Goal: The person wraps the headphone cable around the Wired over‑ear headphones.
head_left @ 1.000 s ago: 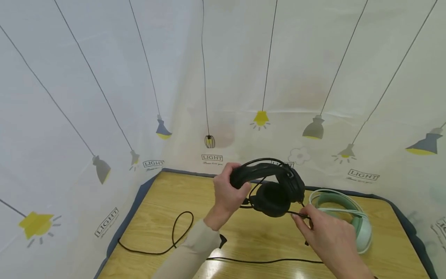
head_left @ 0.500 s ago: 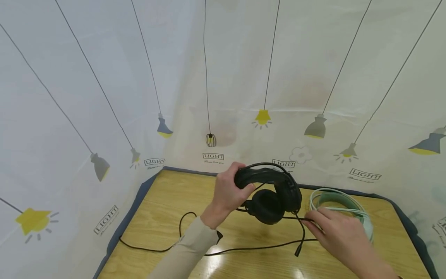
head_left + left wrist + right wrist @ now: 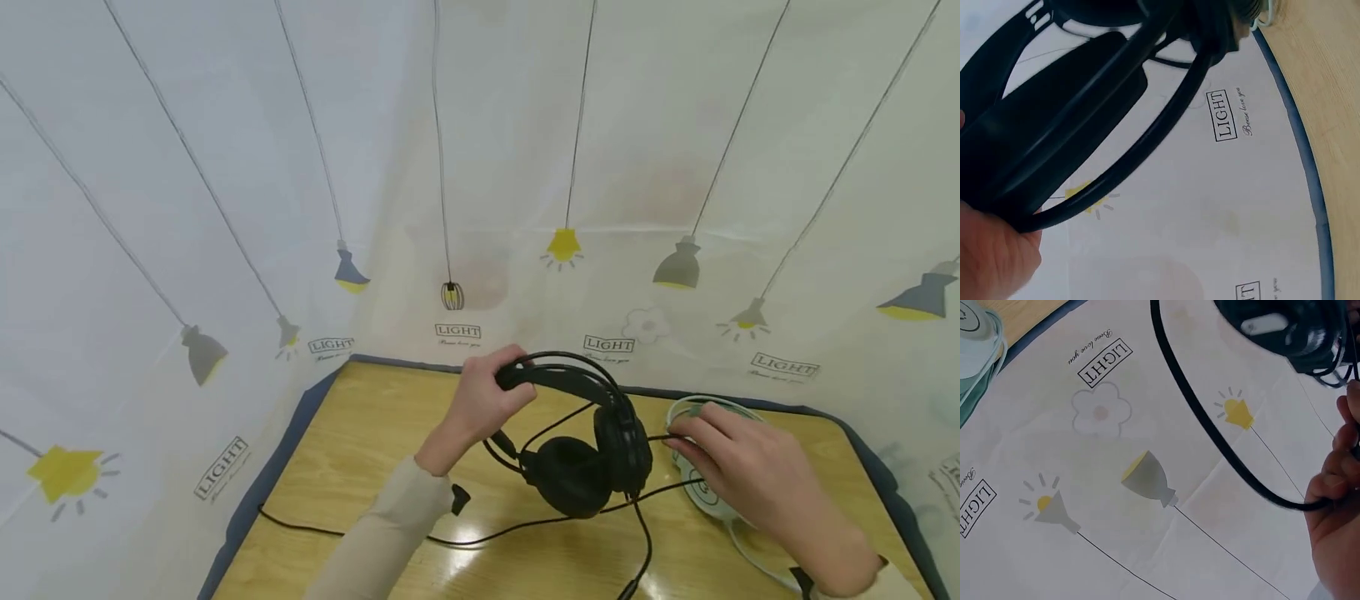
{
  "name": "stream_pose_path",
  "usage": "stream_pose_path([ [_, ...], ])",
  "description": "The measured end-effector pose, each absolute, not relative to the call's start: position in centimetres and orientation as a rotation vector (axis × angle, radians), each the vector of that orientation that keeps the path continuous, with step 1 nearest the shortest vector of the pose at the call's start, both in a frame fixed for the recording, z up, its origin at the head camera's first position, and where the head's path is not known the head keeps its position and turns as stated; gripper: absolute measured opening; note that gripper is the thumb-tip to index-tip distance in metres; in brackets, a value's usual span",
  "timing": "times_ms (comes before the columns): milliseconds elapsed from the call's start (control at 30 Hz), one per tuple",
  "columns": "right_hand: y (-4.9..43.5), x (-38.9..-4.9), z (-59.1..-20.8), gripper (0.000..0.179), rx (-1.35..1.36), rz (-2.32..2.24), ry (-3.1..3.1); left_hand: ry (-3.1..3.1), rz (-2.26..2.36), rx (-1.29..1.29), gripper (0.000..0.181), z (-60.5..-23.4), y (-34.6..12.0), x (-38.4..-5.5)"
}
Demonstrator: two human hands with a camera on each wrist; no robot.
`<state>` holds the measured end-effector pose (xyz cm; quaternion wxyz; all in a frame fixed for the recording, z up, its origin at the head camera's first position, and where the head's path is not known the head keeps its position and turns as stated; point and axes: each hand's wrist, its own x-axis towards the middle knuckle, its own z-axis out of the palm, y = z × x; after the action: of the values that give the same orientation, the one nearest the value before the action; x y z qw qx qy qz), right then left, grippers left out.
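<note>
Black over-ear headphones hang tilted above the table, their ear cups toward the right. My left hand grips them by the headband; in the left wrist view the thumb side of that hand lies against the padded band. To the right of the cups, my right hand pinches a black cable between thumb and fingers. The same cable bows out from the right hand in the right wrist view. A second cable end dangles below the ear cup.
Pale green and white headphones lie on the wooden table at the right, partly behind my right hand. More black cable runs across the tabletop. A white cloth printed with lamps rises behind the table's far edge.
My right hand moves up and right with the cable pinched, covering part of the green headphones. The black headphones turn and their cups sink a little lower, with the left grip kept.
</note>
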<state>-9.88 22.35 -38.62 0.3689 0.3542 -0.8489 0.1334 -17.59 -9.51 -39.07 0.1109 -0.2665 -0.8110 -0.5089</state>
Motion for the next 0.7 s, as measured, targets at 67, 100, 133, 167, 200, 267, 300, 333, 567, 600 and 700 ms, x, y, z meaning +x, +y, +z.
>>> stream_pose_path([
  [67, 22.3, -10.3, -38.3, 0.050, 0.951, 0.382, -2.187, -2.406, -1.552, -0.798, 0.014, -38.9, -9.8, -17.7],
  [100, 22.2, -10.5, -38.2, 0.049, 0.959, 0.398, -2.183, -2.416, -1.572, -0.811, 0.014, -38.8, -9.9, -17.7],
  [133, 22.2, -10.7, -38.1, 0.048, 0.958, 0.411, -2.173, -2.425, -1.594, -0.825, 0.015, -38.8, -10.0, -17.7],
  [167, 22.1, -11.0, -38.0, 0.048, 0.951, 0.429, -2.163, -2.431, -1.613, -0.841, 0.016, -38.8, -10.1, -17.7],
  [200, 22.1, -11.2, -37.9, 0.048, 0.938, 0.443, -2.155, -2.430, -1.635, -0.861, 0.017, -38.8, -10.2, -17.7],
  [267, 22.0, -11.6, -37.7, 0.048, 0.916, 0.486, -2.141, -2.413, -1.690, -0.895, 0.018, -38.8, -10.4, -17.8],
  [300, 22.1, -11.7, -37.6, 0.047, 0.909, 0.517, -2.149, -2.395, -1.728, -0.909, 0.018, -38.8, -10.4, -17.8],
  [333, 22.1, -11.9, -37.5, 0.047, 0.912, 0.549, -2.153, -2.373, -1.771, -0.920, 0.018, -38.7, -10.5, -17.8],
  [567, 22.3, -13.1, -37.5, 0.034, 1.053, 0.893, -2.176, -2.118, -2.251, -1.000, 0.014, -38.7, -10.7, -17.8],
  [600, 22.2, -13.4, -37.6, 0.027, 1.082, 0.942, -2.170, -2.073, -2.311, -1.022, 0.012, -38.8, -10.6, -17.8],
  [700, 21.9, -14.1, -37.7, 0.024, 1.174, 1.114, -2.158, -1.933, -2.451, -1.078, 0.008, -39.0, -10.5, -17.8],
])
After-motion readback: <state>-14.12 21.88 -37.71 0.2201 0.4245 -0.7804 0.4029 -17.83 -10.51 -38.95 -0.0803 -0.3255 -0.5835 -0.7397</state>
